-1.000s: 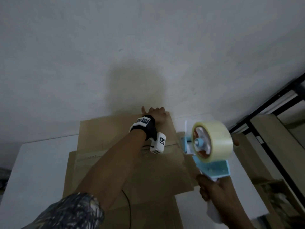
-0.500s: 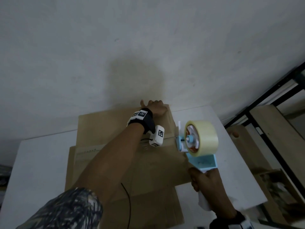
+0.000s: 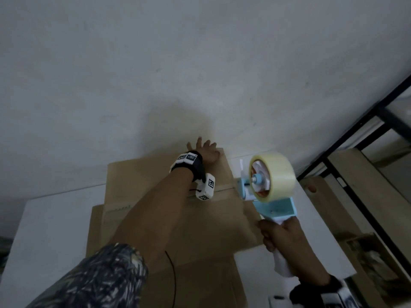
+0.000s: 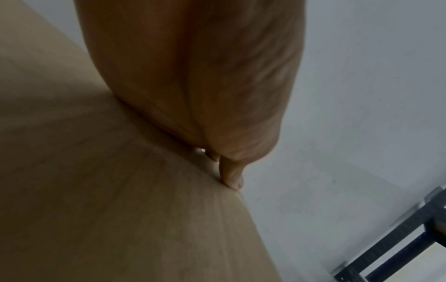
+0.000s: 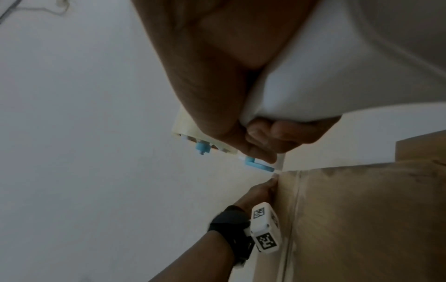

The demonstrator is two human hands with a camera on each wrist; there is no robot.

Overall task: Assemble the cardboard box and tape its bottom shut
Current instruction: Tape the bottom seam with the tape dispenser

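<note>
A brown cardboard box [image 3: 142,174] stands on the white table [image 3: 44,230] with its closed flaps up and a seam [image 3: 222,188] running to its right edge. My left hand [image 3: 206,152] lies on the far flap near the far right corner, fingers straight and spread over the edge; the left wrist view shows the palm [image 4: 205,85] flat on the cardboard [image 4: 96,171]. My right hand [image 3: 280,236] grips the white handle [image 5: 325,76] of a blue tape dispenser [image 3: 275,207]. Its clear tape roll [image 3: 278,176] is above, and its front end is at the seam's right end.
A flat cardboard sheet [image 3: 200,281] lies under the box towards me. The grey wall [image 3: 200,63] rises just behind the box. A black metal frame [image 3: 355,130] and wooden boards [image 3: 367,185] stand to the right of the table.
The dispenser has come in closer to the box's right edge at the seam. My left fingers, curled at the far edge before, now lie spread.
</note>
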